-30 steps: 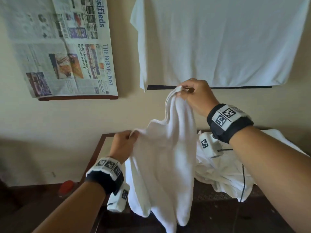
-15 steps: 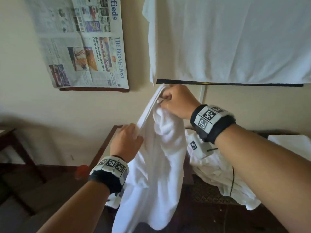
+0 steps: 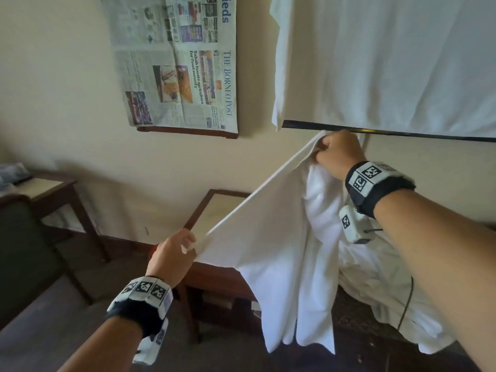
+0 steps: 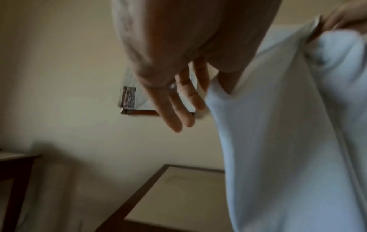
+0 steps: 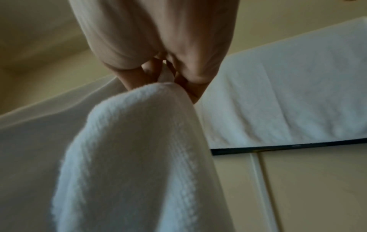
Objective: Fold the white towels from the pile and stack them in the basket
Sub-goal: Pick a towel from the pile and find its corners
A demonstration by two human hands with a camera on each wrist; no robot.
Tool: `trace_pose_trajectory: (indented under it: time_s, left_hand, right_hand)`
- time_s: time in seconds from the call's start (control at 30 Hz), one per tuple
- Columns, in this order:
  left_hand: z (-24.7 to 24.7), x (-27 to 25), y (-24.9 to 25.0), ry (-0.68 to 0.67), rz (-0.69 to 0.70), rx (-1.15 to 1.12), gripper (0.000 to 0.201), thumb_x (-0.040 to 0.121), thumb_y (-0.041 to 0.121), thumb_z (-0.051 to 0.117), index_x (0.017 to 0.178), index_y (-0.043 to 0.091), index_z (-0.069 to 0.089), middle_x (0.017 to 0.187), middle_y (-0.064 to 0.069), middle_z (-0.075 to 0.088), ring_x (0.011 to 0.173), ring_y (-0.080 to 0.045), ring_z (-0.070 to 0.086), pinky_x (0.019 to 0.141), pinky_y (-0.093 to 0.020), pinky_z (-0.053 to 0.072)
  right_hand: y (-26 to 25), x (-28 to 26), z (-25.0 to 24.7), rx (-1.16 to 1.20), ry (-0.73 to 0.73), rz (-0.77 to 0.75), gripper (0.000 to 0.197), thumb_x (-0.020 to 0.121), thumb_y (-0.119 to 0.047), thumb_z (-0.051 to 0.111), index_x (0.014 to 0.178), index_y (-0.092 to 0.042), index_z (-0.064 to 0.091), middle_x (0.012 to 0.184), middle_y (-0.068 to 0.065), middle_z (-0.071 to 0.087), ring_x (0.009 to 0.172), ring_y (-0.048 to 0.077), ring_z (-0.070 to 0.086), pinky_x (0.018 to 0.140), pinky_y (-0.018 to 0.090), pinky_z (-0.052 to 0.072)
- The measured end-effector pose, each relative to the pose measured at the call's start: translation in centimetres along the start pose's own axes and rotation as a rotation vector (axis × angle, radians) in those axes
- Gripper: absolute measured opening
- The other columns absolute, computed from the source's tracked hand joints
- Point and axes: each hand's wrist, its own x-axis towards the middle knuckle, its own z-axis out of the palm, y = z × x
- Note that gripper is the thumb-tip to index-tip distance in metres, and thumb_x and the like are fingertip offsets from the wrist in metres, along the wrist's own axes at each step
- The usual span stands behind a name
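A white towel [image 3: 276, 251] hangs in the air between both hands, its top hem stretched taut on a slant. My right hand [image 3: 338, 154] grips the upper corner, bunched in its curled fingers, just under a dark bar on the wall. My left hand [image 3: 174, 253] pinches the lower end of the hem, down and to the left. In the left wrist view the left hand [image 4: 198, 97] pinches the towel [image 4: 278, 141] near the thumb while other fingers hang straight. In the right wrist view, the right hand [image 5: 164, 73] pinches the towel [image 5: 129, 157]. A pile of white towels [image 3: 381, 288] lies behind. No basket is in view.
A wooden side table [image 3: 214, 210] stands below the towel against the wall. A second table [image 3: 53, 189] and a dark chair [image 3: 24, 251] are at the left. Newspaper [image 3: 182, 63] and a white cloth [image 3: 389, 63] hang on the wall.
My left hand has slid down and left along the hem, away from the right hand. The bunched towel has opened out and its top edge is now taut.
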Motion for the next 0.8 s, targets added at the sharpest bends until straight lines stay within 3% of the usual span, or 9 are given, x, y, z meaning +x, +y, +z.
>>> trace_pose_trajectory:
  time_s: [0.13, 0.23, 0.3, 0.37, 0.47, 0.57, 0.63, 0.7, 0.8]
  left_hand:
    - [-3.8, -0.2, 1.9, -0.201, 0.197, -0.221, 0.039, 0.083, -0.013, 0.063, 0.098, 0.021, 0.053, 0.109, -0.001, 0.061, 0.083, -0.018, 0.068, 0.062, -0.027, 0.057]
    - [-5.6, -0.2, 3.4, -0.245, 0.31, -0.344, 0.033, 0.086, -0.016, 0.06, 0.088, 0.017, 0.059, 0.102, -0.007, 0.067, 0.072, -0.008, 0.064, 0.056, -0.018, 0.049]
    - [-6.3, 0.2, 3.7, -0.305, 0.308, -0.324, 0.03, 0.09, -0.005, 0.062, 0.074, 0.021, 0.064, 0.09, -0.002, 0.067, 0.066, -0.002, 0.059, 0.06, -0.022, 0.045]
    - [-7.0, 0.8, 3.0, -0.33, 0.27, -0.139, 0.02, 0.084, 0.033, 0.065, 0.067, 0.024, 0.066, 0.073, 0.01, 0.064, 0.06, -0.001, 0.057, 0.061, -0.029, 0.047]
    - [-7.5, 2.1, 1.5, -0.245, 0.228, 0.181, 0.043, 0.069, 0.067, 0.058, 0.072, 0.025, 0.062, 0.071, 0.01, 0.066, 0.064, -0.013, 0.065, 0.065, -0.037, 0.056]
    - [-6.4, 4.1, -1.0, -0.092, 0.233, 0.055, 0.018, 0.077, 0.04, 0.072, 0.074, 0.029, 0.059, 0.071, 0.003, 0.065, 0.063, -0.023, 0.064, 0.061, -0.041, 0.057]
    - [-5.8, 5.9, -3.0, 0.014, 0.142, -0.214, 0.022, 0.084, 0.018, 0.077, 0.081, 0.032, 0.06, 0.076, -0.001, 0.067, 0.066, -0.028, 0.063, 0.063, -0.041, 0.056]
    - [-5.3, 7.8, -5.8, 0.071, 0.0, -0.402, 0.019, 0.085, 0.018, 0.079, 0.091, 0.029, 0.066, 0.082, -0.003, 0.07, 0.07, -0.028, 0.066, 0.067, -0.04, 0.058]
    - [-4.0, 10.1, -9.3, 0.128, -0.168, -0.468, 0.014, 0.08, 0.035, 0.078, 0.076, 0.023, 0.073, 0.071, -0.005, 0.067, 0.07, -0.025, 0.061, 0.073, -0.043, 0.054]
  right_hand:
    - [3.7, -1.1, 1.3, -0.082, -0.079, 0.239, 0.018, 0.082, -0.012, 0.055, 0.079, -0.004, 0.071, 0.088, 0.021, 0.067, 0.089, 0.04, 0.063, 0.078, 0.031, 0.049]
    - [5.1, -1.9, 2.4, -0.09, -0.109, 0.346, 0.025, 0.086, -0.017, 0.053, 0.089, -0.001, 0.072, 0.098, 0.022, 0.067, 0.088, 0.039, 0.06, 0.074, 0.027, 0.043]
    - [5.3, -2.3, 3.0, -0.08, -0.124, 0.384, 0.025, 0.086, -0.018, 0.054, 0.092, -0.001, 0.072, 0.099, 0.021, 0.068, 0.081, 0.034, 0.056, 0.071, 0.026, 0.04]
    - [5.3, -2.7, 3.6, -0.096, -0.143, 0.391, 0.023, 0.085, -0.017, 0.055, 0.091, -0.002, 0.071, 0.101, 0.022, 0.068, 0.078, 0.032, 0.053, 0.071, 0.026, 0.038]
    - [5.3, -3.7, 4.5, -0.107, -0.177, 0.4, 0.018, 0.083, -0.013, 0.058, 0.089, -0.003, 0.072, 0.102, 0.023, 0.068, 0.092, 0.039, 0.062, 0.074, 0.028, 0.044]
    - [5.1, -4.9, 5.7, -0.113, -0.241, 0.371, 0.018, 0.084, -0.011, 0.062, 0.095, -0.005, 0.076, 0.105, 0.021, 0.07, 0.103, 0.038, 0.063, 0.088, 0.035, 0.052]
    - [5.3, -5.9, 6.5, -0.077, -0.315, 0.36, 0.01, 0.085, -0.012, 0.066, 0.085, -0.01, 0.076, 0.095, 0.014, 0.071, 0.099, 0.032, 0.065, 0.082, 0.031, 0.051]
    - [5.5, -7.2, 7.4, 0.029, -0.392, 0.365, 0.015, 0.081, -0.01, 0.074, 0.07, -0.02, 0.07, 0.08, 0.004, 0.068, 0.083, 0.02, 0.063, 0.066, 0.021, 0.044]
    - [6.0, -9.8, 9.0, 0.106, -0.439, 0.383, 0.021, 0.079, -0.008, 0.077, 0.065, -0.019, 0.066, 0.07, -0.005, 0.062, 0.072, 0.012, 0.055, 0.059, 0.013, 0.035]
